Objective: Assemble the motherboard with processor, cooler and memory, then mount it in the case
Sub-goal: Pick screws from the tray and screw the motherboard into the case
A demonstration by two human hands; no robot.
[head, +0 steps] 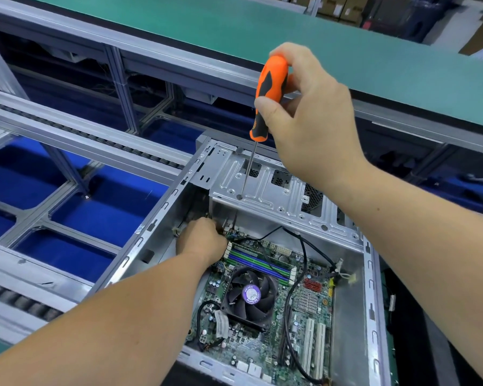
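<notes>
Motherboard (276, 316): green board, lying flat on the floor of an open grey metal computer case (140, 240); printed markings on the board too small to read. Cooler (248, 295): black fan in a square frame, seated near the board's middle, with a round purple hub label whose white lettering is blurred and not legible. Memory slots (260, 264): blue and green rows just beyond the fan, white latches at the ends. Expansion slots (314, 349): two white, near the board's right front. Heatsink (307, 302): small, silver, finned, right of the fan. Black cables (304, 246) loop over the board's right half. Drive cage (268, 188): bare stamped metal, spanning the far end of the case above the board. Screwdriver (268, 96): orange and black handle, thin steel shaft, held nearly upright, its tip passing into a round hole in the cage's top plate. Right hand (310, 115): raised above the cage, fingers and thumb curled round the handle, forearm reaching in from the right. Left hand (201, 240): reaching down into the case's far left corner at the board's edge, beneath the cage, fingers bent and tucked out of sight; whether it grasps anything cannot be told. Case rests beside a roller conveyor (81, 135); green-topped bench (179, 26) beyond.
</notes>
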